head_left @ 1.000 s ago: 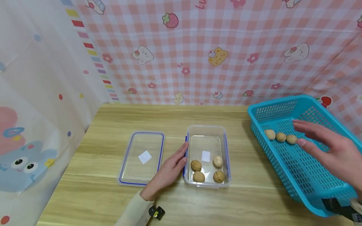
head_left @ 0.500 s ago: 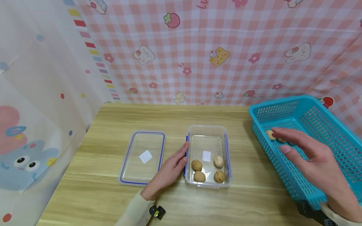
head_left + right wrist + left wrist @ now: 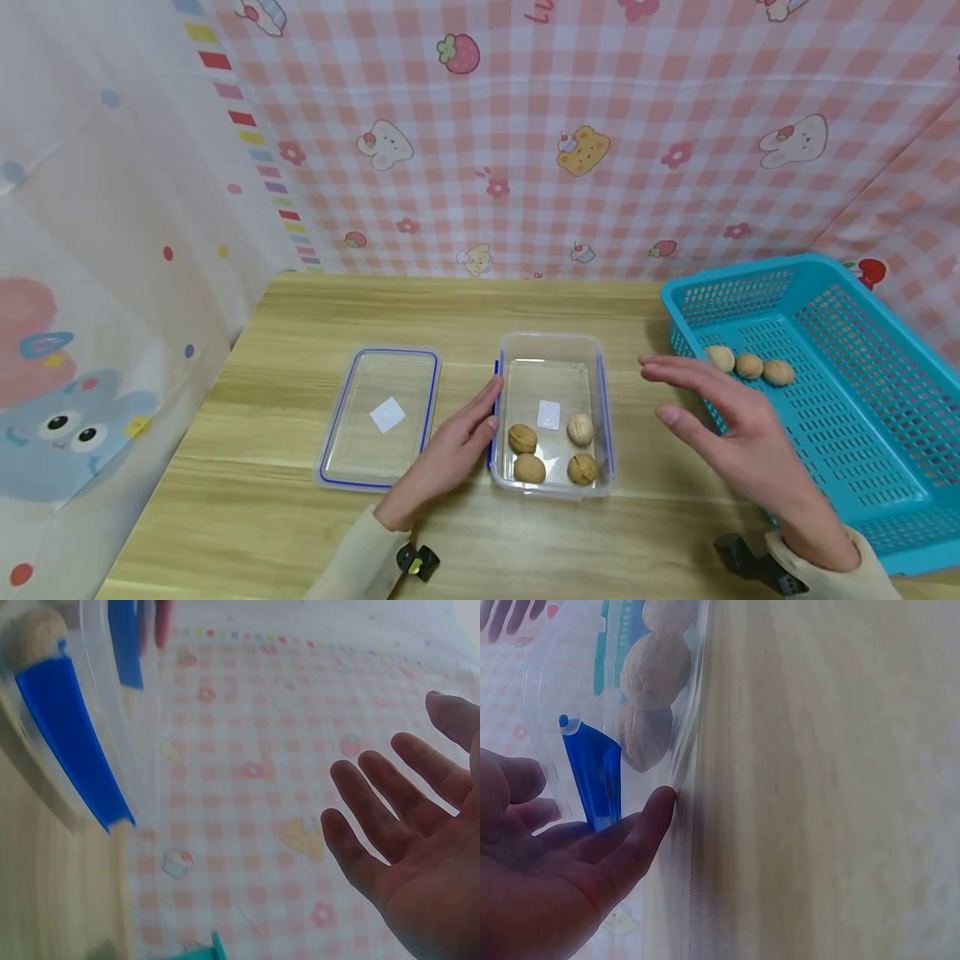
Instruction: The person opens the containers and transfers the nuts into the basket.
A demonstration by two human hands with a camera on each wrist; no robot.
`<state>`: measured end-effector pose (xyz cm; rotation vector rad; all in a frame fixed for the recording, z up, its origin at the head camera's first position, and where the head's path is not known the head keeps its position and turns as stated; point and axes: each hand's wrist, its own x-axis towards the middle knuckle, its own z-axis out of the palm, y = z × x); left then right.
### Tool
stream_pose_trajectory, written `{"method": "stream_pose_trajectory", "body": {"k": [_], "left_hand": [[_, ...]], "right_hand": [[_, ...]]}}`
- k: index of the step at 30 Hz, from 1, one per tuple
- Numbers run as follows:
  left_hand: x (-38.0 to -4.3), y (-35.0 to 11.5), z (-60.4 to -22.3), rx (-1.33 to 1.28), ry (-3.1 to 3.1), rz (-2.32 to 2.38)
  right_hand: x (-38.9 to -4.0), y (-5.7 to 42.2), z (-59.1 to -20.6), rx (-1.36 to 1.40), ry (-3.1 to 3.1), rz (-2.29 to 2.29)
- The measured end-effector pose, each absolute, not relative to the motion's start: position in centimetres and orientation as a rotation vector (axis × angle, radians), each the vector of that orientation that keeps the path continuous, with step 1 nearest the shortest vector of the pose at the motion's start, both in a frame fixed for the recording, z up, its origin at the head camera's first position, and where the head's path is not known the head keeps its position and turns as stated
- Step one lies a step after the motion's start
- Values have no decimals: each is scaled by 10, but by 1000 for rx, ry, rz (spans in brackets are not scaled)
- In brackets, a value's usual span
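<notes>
A clear plastic food container [image 3: 551, 350] with blue side clips stands on the table, several walnuts [image 3: 529, 468] lying at its near end. My left hand [image 3: 450, 450] touches the container's left wall, fingers straight; the left wrist view shows its fingertips against the wall by the blue clip [image 3: 596, 776]. My right hand [image 3: 735, 433] hovers between the container and the turquoise basket [image 3: 832, 275], overlapping the basket's near left side in the head view. Its fingers are spread and hold nothing, as the right wrist view [image 3: 405, 825] shows. Three walnuts [image 3: 749, 366] sit in a row inside the basket.
A clear lid [image 3: 378, 421] with a blue seal lies flat to the left of the container. The wooden table [image 3: 450, 308] ends at a pink checked cloth [image 3: 525, 108] behind and a white patterned cloth [image 3: 187, 275] at left.
My right hand has moved left, from over the basket to beside the container, uncovering the row of three walnuts. The left hand stays at the container's wall.
</notes>
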<state>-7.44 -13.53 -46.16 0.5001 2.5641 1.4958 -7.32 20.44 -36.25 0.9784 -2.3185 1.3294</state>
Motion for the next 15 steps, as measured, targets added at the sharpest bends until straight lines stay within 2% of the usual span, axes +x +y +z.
{"method": "stream_pose_trajectory", "body": {"k": [15], "left_hand": [[-74,-135,-459,508,2562,1492]], "right_hand": [[-81,162,-387,1041,-2466,1393]]}}
